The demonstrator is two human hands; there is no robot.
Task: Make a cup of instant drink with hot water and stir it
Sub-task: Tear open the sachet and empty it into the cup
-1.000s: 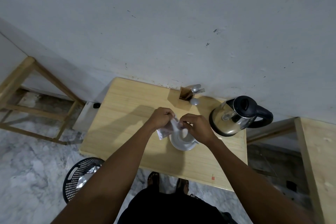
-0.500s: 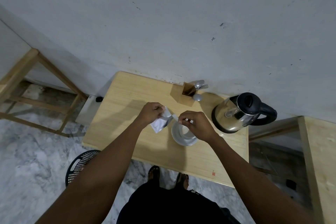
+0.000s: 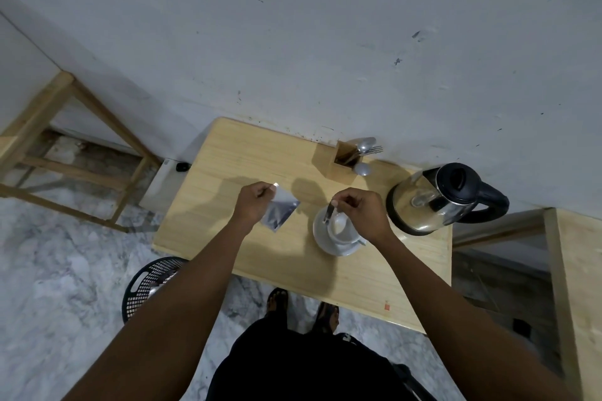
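A white cup (image 3: 342, 228) stands on a white saucer (image 3: 322, 239) on the wooden table (image 3: 260, 254). My left hand (image 3: 255, 203) pinches a silvery sachet (image 3: 280, 211) by its top corner, left of the cup. My right hand (image 3: 360, 208) hovers over the cup and pinches a thin torn-off strip (image 3: 328, 215) that hangs down above the saucer's rim. A steel kettle (image 3: 436, 198) with a black lid and handle sits to the right of the cup.
A wooden holder (image 3: 332, 161) with spoons and a fork stands against the wall behind the cup. A black mesh basket (image 3: 146, 286) is on the floor at the table's front left. Wooden frames flank the table.
My hands have pulled apart: the left has carried the sachet leftward, away from the cup, while the right keeps the torn strip over the cup.
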